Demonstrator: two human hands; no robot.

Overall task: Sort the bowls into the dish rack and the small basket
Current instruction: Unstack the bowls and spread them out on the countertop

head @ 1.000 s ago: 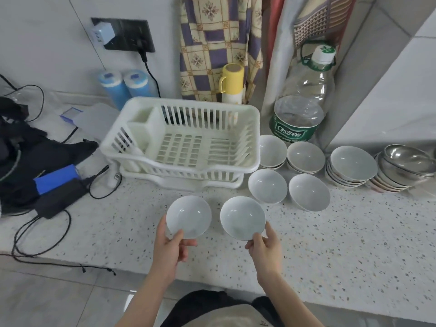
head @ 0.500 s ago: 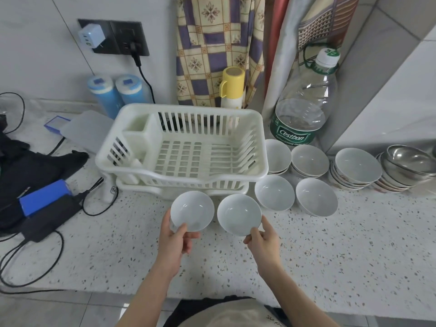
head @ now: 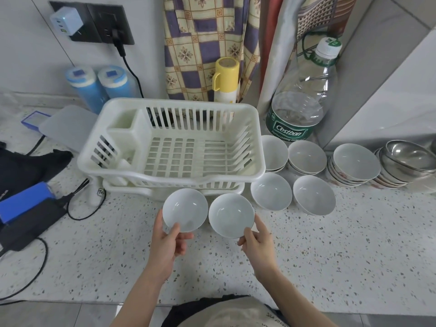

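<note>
Left hand [head: 168, 241]: holds one white bowl [head: 185, 210].
Right hand [head: 258, 244]: holds another bowl [head: 231, 215].
Dish rack [head: 256, 135]: empty, I think.
Left: all bowls.

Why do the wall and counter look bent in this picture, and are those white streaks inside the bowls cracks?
Head view: the wide-angle lens bows the counter edge and wall lines; the streaks are lamp glare inside the bowl in the left hand and the bowl in the right hand, not cracks; focus is fairly sharp throughout.
</note>
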